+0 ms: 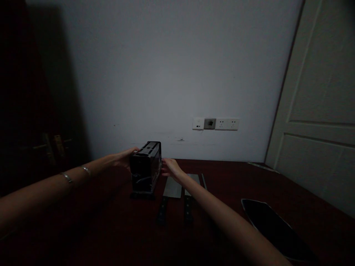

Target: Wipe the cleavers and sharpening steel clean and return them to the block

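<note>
A black knife block (141, 173) with slots in its top stands upright on the dark red table, left of the middle. My left hand (126, 158) grips its left side, the fingers partly hidden behind it. Against the right side of the block my right hand (170, 168) is pressed, fingertips on its edge. Two cleavers lie flat beside it, handles toward me: one cleaver (172, 188) close to the block, the other cleaver (188, 208) partly behind my right forearm. A thin metal rod (204, 181) lies right of them, its lower part hidden.
On the table (222, 177) at the right lies a flat dark piece (273, 225) with a pale edge. The wall behind carries a row of sockets (226, 124). A pale door (318, 111) rises at the right, and a dark door with a handle (50, 147) at the left.
</note>
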`<action>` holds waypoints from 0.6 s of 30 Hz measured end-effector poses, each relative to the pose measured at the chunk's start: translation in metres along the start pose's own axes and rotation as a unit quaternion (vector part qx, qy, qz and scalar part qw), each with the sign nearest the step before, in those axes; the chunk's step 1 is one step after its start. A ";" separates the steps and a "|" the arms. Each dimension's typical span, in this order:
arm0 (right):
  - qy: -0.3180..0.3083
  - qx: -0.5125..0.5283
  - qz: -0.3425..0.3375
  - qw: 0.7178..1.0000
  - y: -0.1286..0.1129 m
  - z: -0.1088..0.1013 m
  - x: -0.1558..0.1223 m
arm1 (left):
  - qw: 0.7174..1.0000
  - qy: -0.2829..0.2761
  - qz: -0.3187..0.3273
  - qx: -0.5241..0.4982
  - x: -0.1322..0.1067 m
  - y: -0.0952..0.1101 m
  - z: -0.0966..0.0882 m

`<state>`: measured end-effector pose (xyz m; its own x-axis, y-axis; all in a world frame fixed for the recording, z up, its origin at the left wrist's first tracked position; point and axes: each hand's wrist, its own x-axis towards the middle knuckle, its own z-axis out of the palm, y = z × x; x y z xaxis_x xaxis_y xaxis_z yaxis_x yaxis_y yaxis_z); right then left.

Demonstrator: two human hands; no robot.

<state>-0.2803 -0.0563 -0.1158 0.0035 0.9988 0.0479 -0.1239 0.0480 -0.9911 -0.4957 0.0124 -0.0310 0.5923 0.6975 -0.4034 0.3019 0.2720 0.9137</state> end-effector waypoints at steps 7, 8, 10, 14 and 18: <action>0.088 -0.235 -0.036 0.967 -0.006 -0.107 -0.066 | 0.913 0.278 0.299 -0.003 -0.006 0.069 0.019; 0.098 -0.270 -0.038 0.957 -0.005 -0.124 -0.078 | 0.892 0.294 0.342 -0.016 -0.008 0.082 0.028; 0.115 -0.338 -0.045 0.933 -0.004 -0.156 -0.105 | 0.857 0.301 0.417 -0.045 -0.012 0.103 0.050; 0.121 -0.441 -0.042 0.888 0.000 -0.209 -0.155 | 0.800 0.283 0.520 -0.104 -0.009 0.115 0.112; 0.121 -0.505 -0.014 0.854 0.008 -0.251 -0.191 | 0.779 0.208 0.565 -0.174 0.006 0.085 0.187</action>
<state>-0.0330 -0.2460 -0.1643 0.2137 0.9625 0.1672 0.7985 -0.0735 -0.5975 -0.3274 -0.0843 0.0348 0.0173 0.7569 0.6533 -0.4999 -0.5593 0.6613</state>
